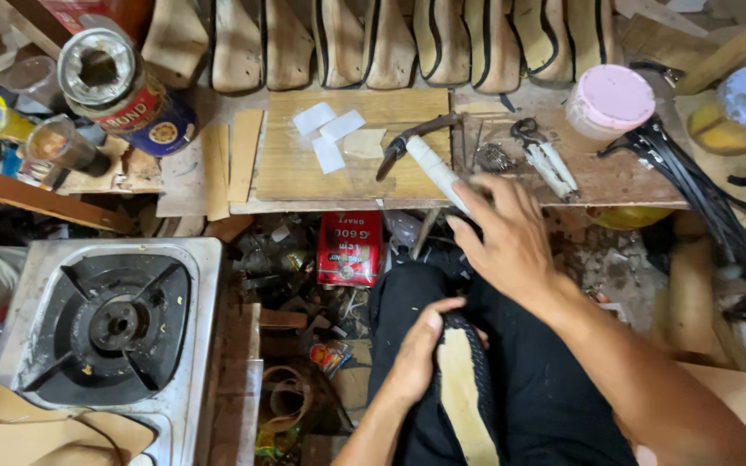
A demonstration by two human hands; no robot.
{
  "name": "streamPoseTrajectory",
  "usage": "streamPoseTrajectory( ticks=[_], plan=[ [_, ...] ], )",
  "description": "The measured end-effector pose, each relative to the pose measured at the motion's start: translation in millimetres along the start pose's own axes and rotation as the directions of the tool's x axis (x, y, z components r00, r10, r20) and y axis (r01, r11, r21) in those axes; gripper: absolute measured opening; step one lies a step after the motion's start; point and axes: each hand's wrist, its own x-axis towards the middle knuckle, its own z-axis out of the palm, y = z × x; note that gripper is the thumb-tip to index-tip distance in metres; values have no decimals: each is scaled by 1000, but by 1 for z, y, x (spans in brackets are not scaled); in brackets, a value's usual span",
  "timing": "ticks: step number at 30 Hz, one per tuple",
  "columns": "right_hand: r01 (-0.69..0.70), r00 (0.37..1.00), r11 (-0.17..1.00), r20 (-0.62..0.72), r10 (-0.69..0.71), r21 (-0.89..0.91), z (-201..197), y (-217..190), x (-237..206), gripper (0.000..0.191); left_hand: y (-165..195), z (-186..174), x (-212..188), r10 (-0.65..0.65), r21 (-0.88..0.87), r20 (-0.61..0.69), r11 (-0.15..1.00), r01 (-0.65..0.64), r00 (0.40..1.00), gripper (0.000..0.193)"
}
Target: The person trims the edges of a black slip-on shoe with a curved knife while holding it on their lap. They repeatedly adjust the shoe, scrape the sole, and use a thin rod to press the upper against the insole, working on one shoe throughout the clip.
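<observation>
My left hand [418,349] grips a tan shoe sole with a black edge [464,393], pressed against my black-trousered lap [537,388]. My right hand [504,233] is raised over the bench edge with fingers curled around a tool with a white taped handle [433,168]; the hand is slightly blurred. A dark curved metal tool [407,142] lies just beyond it on a wooden board [304,164].
A row of tan soles [390,43] leans along the back. Scissors with white-wrapped handles [546,155], a pink-lidded tub [608,102], black straps [692,173], tins [114,86] and a red can [349,248] surround the bench. A gas stove [114,324] sits at left.
</observation>
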Motion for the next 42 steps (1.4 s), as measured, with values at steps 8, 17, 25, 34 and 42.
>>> streamPoseTrajectory(
  ticks=[8, 17, 25, 34, 42],
  plan=[
    [-742, 670, 506, 490, 557, 439, -24, 14, -189, 49, 8, 0, 7, 59, -250, -179, 963, -103, 982, 50],
    [-306, 622, -682, 682, 385, 665, -27, -18, -274, 81, 34, 73, 52, 241, -326, -194, 898, -294, 951, 48],
    [-288, 942, 679, 71, 329, 675, -80, -43, -256, 82, 28, 92, 56, 87, -297, -23, 951, -90, 996, 62],
    [-257, 951, 735, 28, 309, 627, -65, -57, -276, 90, 1, 81, 54, 147, -559, 193, 829, -15, 970, 46],
    [89, 974, 825, 123, -189, 557, -87, -4, -269, 105, -4, 59, 48, -110, -619, -118, 785, 13, 987, 45]
  ],
)
